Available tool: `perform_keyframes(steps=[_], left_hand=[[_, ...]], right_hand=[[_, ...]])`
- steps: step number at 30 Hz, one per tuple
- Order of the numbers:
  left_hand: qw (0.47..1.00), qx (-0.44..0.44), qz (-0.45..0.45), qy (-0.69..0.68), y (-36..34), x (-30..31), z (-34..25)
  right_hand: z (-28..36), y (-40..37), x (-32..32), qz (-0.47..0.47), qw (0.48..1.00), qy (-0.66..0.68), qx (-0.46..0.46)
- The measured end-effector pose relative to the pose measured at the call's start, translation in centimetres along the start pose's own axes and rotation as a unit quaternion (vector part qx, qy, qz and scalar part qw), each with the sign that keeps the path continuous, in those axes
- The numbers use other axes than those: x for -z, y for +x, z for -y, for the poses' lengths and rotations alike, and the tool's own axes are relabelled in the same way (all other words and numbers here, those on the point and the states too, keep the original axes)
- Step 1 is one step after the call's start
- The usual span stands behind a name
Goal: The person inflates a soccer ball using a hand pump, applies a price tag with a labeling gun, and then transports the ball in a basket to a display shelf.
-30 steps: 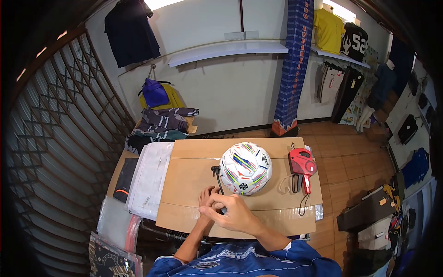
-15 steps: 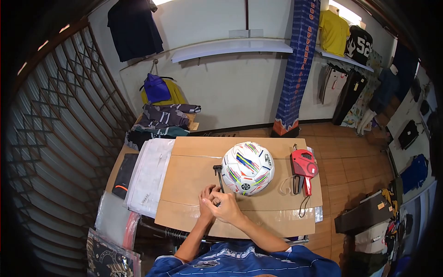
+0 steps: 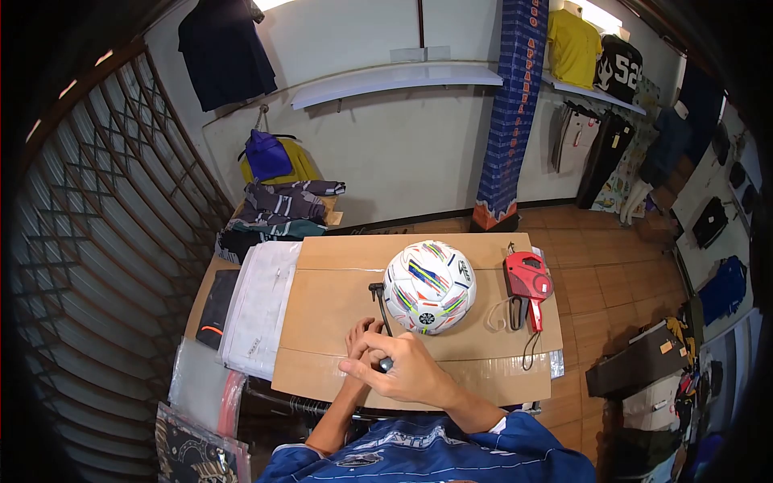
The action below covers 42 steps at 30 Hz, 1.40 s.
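Observation:
My right hand (image 3: 409, 366) is closed around a small dark hand pump (image 3: 386, 365), whose rounded grey-black end shows between thumb and fingers. Just behind it, my left hand (image 3: 359, 338) is curled round the pump's other end, mostly covered by my right hand. From there a black hose (image 3: 383, 315) runs up to an angled black connector (image 3: 375, 287), close beside the ball. The white soccer ball (image 3: 430, 286), with multicoloured streaks, rests on the cardboard (image 3: 330, 298). Neither hand touches the ball.
A red handheld tool (image 3: 527, 278) with a black strap lies right of the ball. White plastic-wrapped packets (image 3: 258, 310) and a dark folded item (image 3: 216, 306) lie to the left. Folded clothes (image 3: 282, 205) are piled behind; a patterned pillar (image 3: 513, 121) stands beyond the table.
My right hand has shifted right and slightly toward my body, and the pump's dark rounded end now shows. My left hand stays nearly in place. The view has tilted slightly.

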<state>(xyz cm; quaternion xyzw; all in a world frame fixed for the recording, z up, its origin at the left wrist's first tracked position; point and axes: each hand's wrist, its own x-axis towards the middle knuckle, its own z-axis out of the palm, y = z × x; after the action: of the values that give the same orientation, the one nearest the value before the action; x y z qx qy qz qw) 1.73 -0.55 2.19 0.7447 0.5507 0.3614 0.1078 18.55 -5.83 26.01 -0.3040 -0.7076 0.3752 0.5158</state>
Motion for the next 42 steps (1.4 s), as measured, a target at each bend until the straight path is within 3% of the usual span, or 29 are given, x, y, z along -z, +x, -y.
perform_keyframes(steps=[14, 18, 23, 27, 30, 32, 36, 42], left_hand=[[0.999, 0.005, 0.015, 0.031, 0.1, 0.1, -0.2], [1.0, 0.003, 0.002, -0.021, 0.0, 0.0, 0.2], [0.997, 0.002, -0.004, -0.076, -0.8, -1.6, 2.0], [0.998, -0.005, -0.01, -0.061, -0.5, -0.5, 0.9], [0.998, -0.014, -0.028, -0.063, -0.3, 0.9, -1.0], [0.998, -0.016, -0.032, -0.057, 0.0, 1.4, -1.6], [0.998, -0.013, -0.026, -0.056, 0.4, 1.9, -2.0], [0.998, 0.014, -0.008, -0.065, 0.1, 0.9, -0.5]], right_hand=[[-9.2, -1.7, -3.8, -0.03, 0.99, -0.032, -0.135], [-10.5, -2.4, -4.5, -0.049, 0.986, -0.027, -0.156], [-9.4, -2.1, -4.6, -0.012, 0.989, -0.072, -0.128], [-4.7, -0.6, -2.3, 0.031, 0.989, -0.07, -0.124], [-0.2, 0.1, -0.5, -0.004, 1.0, -0.004, -0.027], [0.3, 0.2, -0.3, -0.005, 1.0, 0.01, -0.028], [-2.0, 0.4, -1.2, 0.0, 0.996, -0.009, -0.089], [-7.0, -0.5, -3.4, -0.026, 0.993, -0.044, -0.108]])
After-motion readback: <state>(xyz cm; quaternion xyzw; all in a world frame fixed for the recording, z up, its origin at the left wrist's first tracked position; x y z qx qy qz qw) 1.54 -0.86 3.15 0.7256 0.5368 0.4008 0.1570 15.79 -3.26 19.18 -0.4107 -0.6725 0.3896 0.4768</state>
